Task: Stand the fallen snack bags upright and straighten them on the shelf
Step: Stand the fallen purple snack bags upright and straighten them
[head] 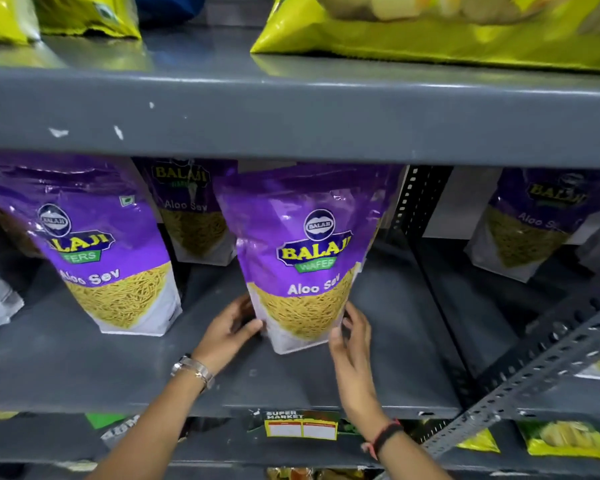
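Purple-and-white glossy plastic snack bag (300,258) marked "Balaji Wafers – Aloo Sev", with yellow sev pictured on its lower half – stands upright near the middle of the grey metal shelf (395,358), leaning slightly to the left at the top. Film is creased and shiny near the upper edge, which nearly reaches the shelf board above.

Left hand (231,327) cups the bag's lower left edge, fingers curled behind it, thumb at the front corner. Right hand (352,336) presses the lower right edge, fingers loosely spread along the side. Silver wristwatch (193,370) on the left wrist; red-and-black band (383,436) on the right.

A second identical bag (108,247) stands to the left, tilted; a third (191,209) stands behind, between them. Another (527,220) sits in the next bay, right of the perforated upright (416,199).
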